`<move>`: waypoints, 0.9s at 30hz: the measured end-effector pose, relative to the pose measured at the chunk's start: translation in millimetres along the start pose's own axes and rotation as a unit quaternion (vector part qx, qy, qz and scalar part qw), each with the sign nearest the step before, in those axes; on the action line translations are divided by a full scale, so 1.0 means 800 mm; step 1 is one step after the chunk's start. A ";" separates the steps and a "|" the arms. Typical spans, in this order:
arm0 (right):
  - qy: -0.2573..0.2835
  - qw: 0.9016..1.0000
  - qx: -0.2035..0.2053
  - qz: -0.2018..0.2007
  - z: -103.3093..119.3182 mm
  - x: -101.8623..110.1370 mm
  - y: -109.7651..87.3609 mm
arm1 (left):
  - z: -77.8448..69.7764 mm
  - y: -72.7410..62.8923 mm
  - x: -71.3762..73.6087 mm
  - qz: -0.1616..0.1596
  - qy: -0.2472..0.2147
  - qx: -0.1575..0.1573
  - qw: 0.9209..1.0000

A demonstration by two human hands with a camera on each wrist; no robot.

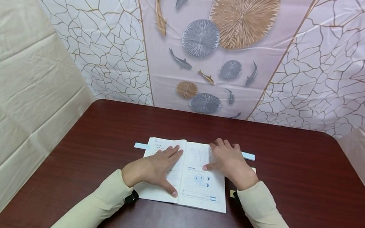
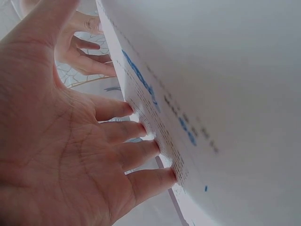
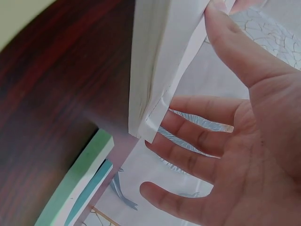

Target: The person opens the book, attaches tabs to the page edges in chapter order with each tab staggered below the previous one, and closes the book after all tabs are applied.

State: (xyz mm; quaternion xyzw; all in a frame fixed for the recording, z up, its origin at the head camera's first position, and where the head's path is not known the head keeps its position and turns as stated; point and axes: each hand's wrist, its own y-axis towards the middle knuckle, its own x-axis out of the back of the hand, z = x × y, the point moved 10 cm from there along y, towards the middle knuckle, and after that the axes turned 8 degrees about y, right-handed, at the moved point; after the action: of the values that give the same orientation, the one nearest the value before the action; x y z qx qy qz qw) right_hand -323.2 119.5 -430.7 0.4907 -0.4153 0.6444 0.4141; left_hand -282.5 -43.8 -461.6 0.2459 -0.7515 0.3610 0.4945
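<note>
An open book (image 1: 202, 199) lies on the table, with printed text on both pages and a blue cartoon picture on the right page. My left hand (image 1: 156, 168) rests spread on the left page, thumb near the gutter. In the left wrist view its fingertips (image 2: 167, 175) touch the printed paper. My right hand (image 1: 228, 163) is over the upper right corner of the right page. The right wrist view has its thumb (image 3: 225, 28) on the paper and the other fingers extended and spread by the corner of the book (image 3: 155, 70).
Light-blue strips stick out beside the book, one at the left (image 1: 140, 146) and one at the right (image 1: 248, 156). A small yellow piece (image 1: 232, 193) shows by the right wrist. Green and teal slabs (image 3: 77, 176) lie near the book. Patterned cloth (image 1: 199, 68) hangs behind the dark red table (image 1: 295, 167).
</note>
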 end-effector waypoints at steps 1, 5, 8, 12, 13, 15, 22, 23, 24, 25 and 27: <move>-0.002 1.000 0.001 -0.003 0.000 0.001 -0.001 | 0.000 0.000 0.000 0.000 0.000 0.000 1.000; -0.007 1.000 0.002 -0.014 -0.004 0.006 -0.003 | 0.000 0.000 0.000 0.001 -0.003 0.000 1.000; -0.011 1.000 -0.005 -0.016 -0.012 0.009 -0.005 | -0.001 0.000 0.000 0.002 -0.003 0.000 1.000; -0.016 1.000 -0.007 -0.015 -0.017 0.010 -0.008 | -0.002 0.001 0.001 0.002 0.000 0.000 1.000; -0.016 1.000 -0.006 -0.015 -0.016 0.011 -0.009 | -0.002 0.001 0.002 0.002 0.000 0.000 1.000; -0.022 1.000 -0.004 -0.014 -0.014 0.010 -0.010 | -0.002 0.001 0.002 0.002 0.001 -0.001 1.000; -0.047 0.999 -0.005 -0.011 -0.007 0.009 -0.013 | -0.002 0.000 0.002 0.003 -0.005 0.000 1.000; -0.048 0.999 -0.006 -0.010 -0.008 0.008 -0.012 | -0.002 0.000 0.002 0.004 -0.005 0.001 1.000; -0.049 0.999 -0.007 -0.010 -0.008 0.007 -0.012 | -0.002 0.000 0.002 0.004 -0.004 0.001 1.000; -0.049 0.999 -0.008 -0.009 -0.008 0.007 -0.012 | -0.002 0.000 0.002 0.005 -0.004 0.001 1.000; -0.047 0.999 -0.009 -0.010 -0.008 0.007 -0.011 | -0.001 0.000 0.002 0.005 -0.002 0.002 1.000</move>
State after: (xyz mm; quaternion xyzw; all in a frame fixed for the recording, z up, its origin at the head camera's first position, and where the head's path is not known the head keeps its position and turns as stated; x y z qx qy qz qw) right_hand -317.4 128.8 -425.2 0.5209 -0.4352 0.6129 0.4045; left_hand -282.3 -43.0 -459.9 0.2436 -0.7531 0.3642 0.4908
